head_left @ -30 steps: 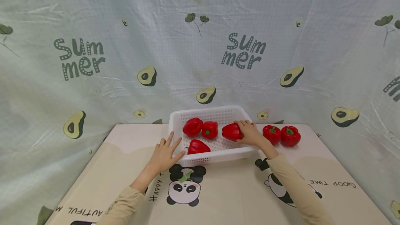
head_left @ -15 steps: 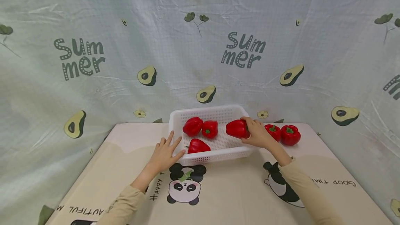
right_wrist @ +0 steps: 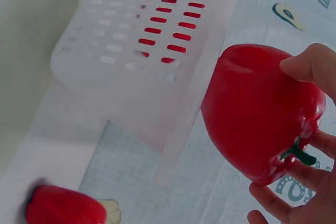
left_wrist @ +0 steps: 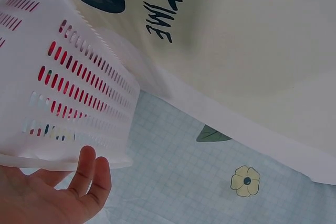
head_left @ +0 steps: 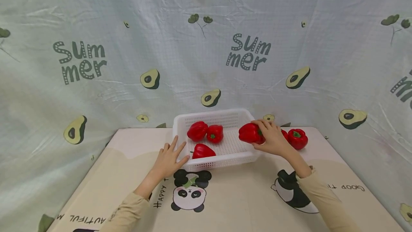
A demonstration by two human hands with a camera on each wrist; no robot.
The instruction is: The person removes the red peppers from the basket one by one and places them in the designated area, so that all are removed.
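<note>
My right hand [head_left: 273,139] grips a red bell pepper [head_left: 249,133] above the right end of a white plastic basket [head_left: 225,160]. In the right wrist view, the thumb lies on one side of the held pepper [right_wrist: 252,103] and the fingers are by its green stem. My left hand [head_left: 167,161] rests with spread fingers on the basket's left rim. The left wrist view shows those fingers [left_wrist: 84,174] against the basket's edge. Inside the basket lie three red bell peppers: one at the back left [head_left: 197,131], one beside it [head_left: 214,134], one at the front [head_left: 202,150].
To the right of the basket a red bell pepper [head_left: 297,139] stands on the table [head_left: 231,196], with another pepper [head_left: 284,134] mostly hidden behind my right hand. A printed cloth wall [head_left: 180,53] rises behind the table.
The right hand has lifted its bell pepper from the basket floor and carried it to the right, now covering much of one table pepper. The left hand has stayed on the rim.
</note>
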